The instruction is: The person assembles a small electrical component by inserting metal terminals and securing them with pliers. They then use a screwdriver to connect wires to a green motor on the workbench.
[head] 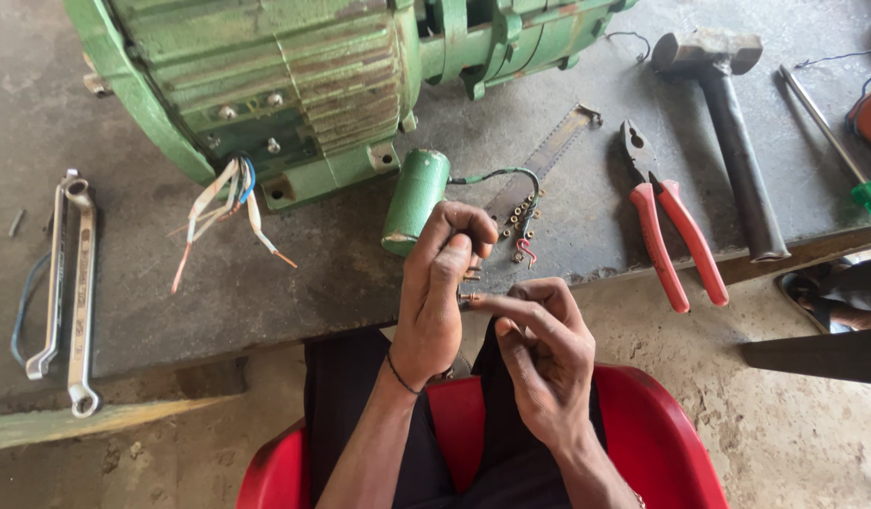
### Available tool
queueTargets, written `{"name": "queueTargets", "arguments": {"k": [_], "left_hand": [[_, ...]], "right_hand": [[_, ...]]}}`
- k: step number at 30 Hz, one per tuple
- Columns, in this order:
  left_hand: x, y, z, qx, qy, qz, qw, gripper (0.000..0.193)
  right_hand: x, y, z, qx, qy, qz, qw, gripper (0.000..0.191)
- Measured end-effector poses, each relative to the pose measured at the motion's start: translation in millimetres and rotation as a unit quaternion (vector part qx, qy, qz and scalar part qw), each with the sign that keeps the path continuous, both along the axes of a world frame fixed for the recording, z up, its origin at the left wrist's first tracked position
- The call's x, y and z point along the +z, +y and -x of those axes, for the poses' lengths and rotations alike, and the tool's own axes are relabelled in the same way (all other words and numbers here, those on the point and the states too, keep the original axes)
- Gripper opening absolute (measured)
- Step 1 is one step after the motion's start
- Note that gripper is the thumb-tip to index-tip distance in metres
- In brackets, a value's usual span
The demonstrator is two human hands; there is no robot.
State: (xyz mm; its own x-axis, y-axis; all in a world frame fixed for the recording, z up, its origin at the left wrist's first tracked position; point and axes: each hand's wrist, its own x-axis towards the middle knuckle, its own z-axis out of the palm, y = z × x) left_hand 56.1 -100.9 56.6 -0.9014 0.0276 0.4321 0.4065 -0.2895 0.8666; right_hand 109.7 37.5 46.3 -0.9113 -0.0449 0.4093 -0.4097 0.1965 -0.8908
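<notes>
Below the green motor (294, 85), both hands pinch one small screw (469, 299).

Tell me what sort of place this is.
Most likely a small repair workshop for electric motors. A worn green electric motor with loose wires sits on a rough concrete bench, and hand tools lie around it: red-handled pliers, a hammer and spanners.
</notes>
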Motion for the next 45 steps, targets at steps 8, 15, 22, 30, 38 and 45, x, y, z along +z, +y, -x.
{"name": "queueTargets", "arguments": {"k": [8, 15, 22, 30, 38, 45], "left_hand": [[1.5, 0.0, -0.6, -0.005, 0.004, -0.013, 1.0, 0.022], [0.5, -0.2, -0.9, 0.001, -0.005, -0.009, 1.0, 0.022], [2.4, -0.6, -1.4, 0.0, -0.009, -0.002, 1.0, 0.023], [0.2, -0.9, -1.5, -0.001, -0.014, -0.006, 1.0, 0.023], [1.7, 0.3, -0.1, -0.007, -0.009, -0.015, 1.0, 0.023], [1.8, 0.1, -1.3, -0.006, -0.013, -0.007, 1.0, 0.023]], "right_hand": [[6.1, 2.4, 4.4, 0.071, -0.092, 0.142, 0.983, 0.033], [-0.6, 3.6, -3.8, 0.05, 0.041, 0.0, 0.998, 0.021], [-1.2, 2.1, 0.6, 0.018, -0.068, 0.092, 0.993, 0.027], [-1.8, 5.6, -3.3, 0.036, 0.015, 0.007, 0.999, 0.024], [4.0, 8.7, 0.6, 0.093, -0.095, 0.139, 0.981, 0.039], [4.8, 8.5, -2.1, 0.062, 0.036, 0.003, 0.997, 0.023]]}}
